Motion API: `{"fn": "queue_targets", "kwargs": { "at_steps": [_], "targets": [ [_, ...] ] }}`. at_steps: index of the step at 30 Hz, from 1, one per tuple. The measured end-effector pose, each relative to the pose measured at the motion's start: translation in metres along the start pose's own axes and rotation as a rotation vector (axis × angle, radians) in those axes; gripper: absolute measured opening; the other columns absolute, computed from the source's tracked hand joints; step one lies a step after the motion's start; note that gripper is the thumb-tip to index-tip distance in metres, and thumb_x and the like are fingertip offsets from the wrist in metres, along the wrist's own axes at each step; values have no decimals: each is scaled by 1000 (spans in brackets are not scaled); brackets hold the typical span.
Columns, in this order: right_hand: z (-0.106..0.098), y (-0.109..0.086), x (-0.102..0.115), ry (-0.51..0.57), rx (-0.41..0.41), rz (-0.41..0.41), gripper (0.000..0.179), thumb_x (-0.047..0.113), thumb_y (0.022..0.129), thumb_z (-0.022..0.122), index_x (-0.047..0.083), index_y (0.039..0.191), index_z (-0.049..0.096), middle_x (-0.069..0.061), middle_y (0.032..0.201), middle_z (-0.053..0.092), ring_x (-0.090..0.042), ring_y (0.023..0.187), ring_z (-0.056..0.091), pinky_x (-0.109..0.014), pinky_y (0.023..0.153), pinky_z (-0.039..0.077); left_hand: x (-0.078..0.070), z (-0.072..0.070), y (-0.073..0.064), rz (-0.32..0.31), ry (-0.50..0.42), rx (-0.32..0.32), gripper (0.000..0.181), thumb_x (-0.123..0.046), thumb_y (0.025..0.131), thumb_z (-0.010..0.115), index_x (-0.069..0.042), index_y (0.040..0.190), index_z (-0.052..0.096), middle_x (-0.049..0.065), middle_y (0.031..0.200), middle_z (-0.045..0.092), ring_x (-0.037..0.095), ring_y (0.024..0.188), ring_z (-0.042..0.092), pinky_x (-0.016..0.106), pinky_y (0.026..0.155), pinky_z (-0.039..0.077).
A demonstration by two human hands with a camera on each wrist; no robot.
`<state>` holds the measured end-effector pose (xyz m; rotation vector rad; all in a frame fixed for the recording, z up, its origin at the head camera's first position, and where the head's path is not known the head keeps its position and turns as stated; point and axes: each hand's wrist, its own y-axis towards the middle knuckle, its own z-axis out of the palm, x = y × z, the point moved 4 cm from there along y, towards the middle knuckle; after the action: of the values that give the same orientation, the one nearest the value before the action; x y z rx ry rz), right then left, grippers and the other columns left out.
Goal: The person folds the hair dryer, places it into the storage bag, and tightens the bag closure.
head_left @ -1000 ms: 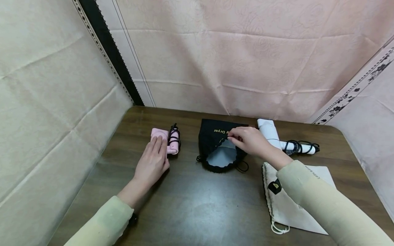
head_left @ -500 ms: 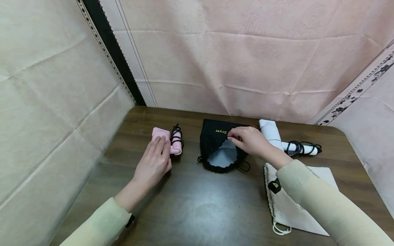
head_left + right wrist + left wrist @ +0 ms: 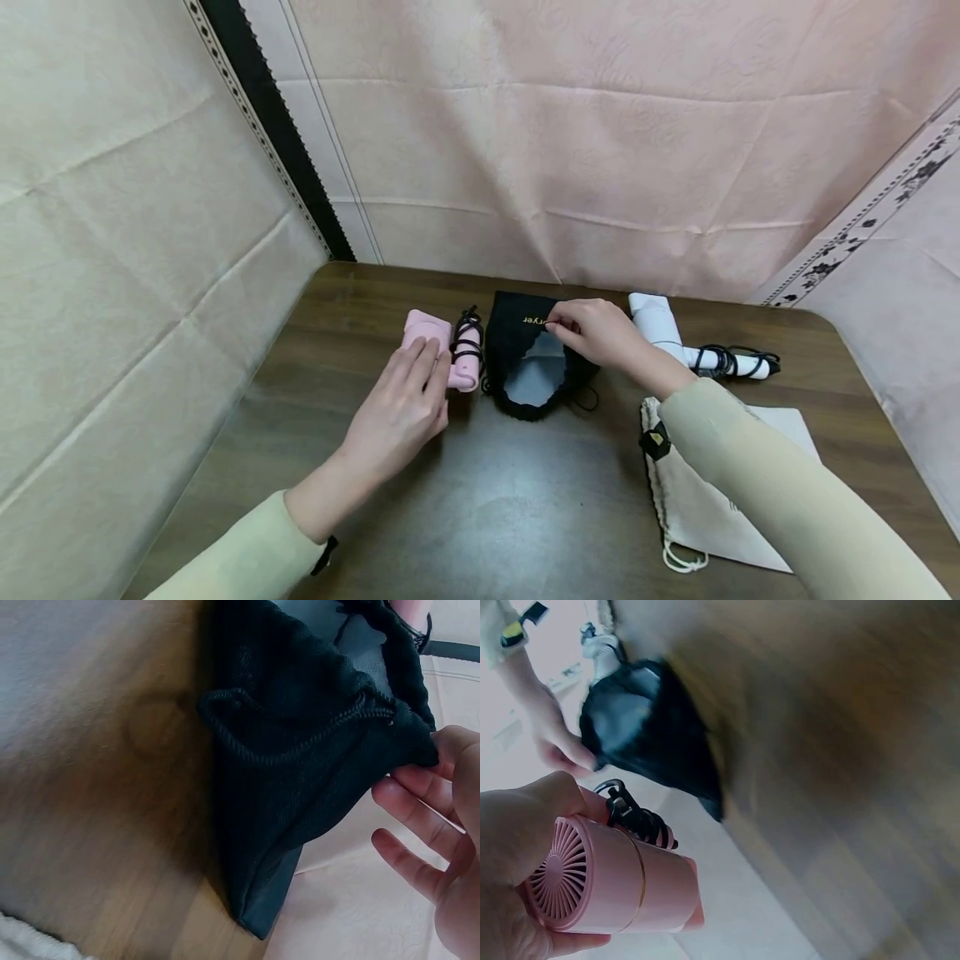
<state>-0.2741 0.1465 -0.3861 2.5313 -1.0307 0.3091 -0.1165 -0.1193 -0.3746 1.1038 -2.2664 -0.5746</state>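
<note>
My left hand (image 3: pixel 397 412) grips a pink folded hair dryer (image 3: pixel 426 327) left of the table's middle. The left wrist view shows thumb and fingers round the pink dryer (image 3: pixel 622 877) beside its vented end. A black cord is wound about its folded handle. Close by on the right is a black drawstring pouch (image 3: pixel 504 346) with yellow lettering, its mouth gaping and a grey lining visible. My right hand (image 3: pixel 596 333) pinches the upper edge of that mouth. In the right wrist view, the thumb and index finger hold the pouch (image 3: pixel 300 772) while the other fingers stay apart from it.
A white hair dryer (image 3: pixel 654 321) with a black cord wrapped on its handle lies at the back right. In front of it a white drawstring bag (image 3: pixel 705 525) lies flat, partly under the right forearm. Cloth (image 3: pixel 600 167) hangs behind the wooden table (image 3: pixel 480 525).
The left hand has moved right with the pink hair dryer, bringing it up beside the black pouch. The right hand has shifted slightly left, still pinching the pouch's mouth.
</note>
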Motion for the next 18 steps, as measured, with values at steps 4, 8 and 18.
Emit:
{"fn": "queue_targets", "kwargs": {
  "at_steps": [4, 8, 18],
  "targets": [
    [1, 10, 1, 3, -2, 22, 10, 16, 104, 69, 11, 105, 78, -1, 90, 74, -16, 76, 65, -40, 73, 57, -8, -12, 7, 21, -6, -14, 54, -18, 82, 82, 10, 127, 69, 28, 130, 70, 43, 119, 68, 52, 100, 59],
    [4, 17, 0, 14, -4, 41, 11, 16, 104, 68, 10, 106, 77, -2, 89, 74, -17, 76, 65, -42, 75, 58, -16, -23, 13, 42, -32, -29, 52, -17, 82, 79, 9, 127, 69, 28, 129, 70, 43, 120, 68, 52, 100, 59],
    [7, 26, 1, 40, -22, 62, 11, 16, 104, 69, 9, 105, 77, -3, 89, 75, -19, 78, 67, -44, 77, 58, -36, -42, 22, 54, -102, -16, 52, -20, 83, 80, 5, 127, 71, 26, 130, 70, 40, 122, 68, 49, 104, 58]
  ]
}}
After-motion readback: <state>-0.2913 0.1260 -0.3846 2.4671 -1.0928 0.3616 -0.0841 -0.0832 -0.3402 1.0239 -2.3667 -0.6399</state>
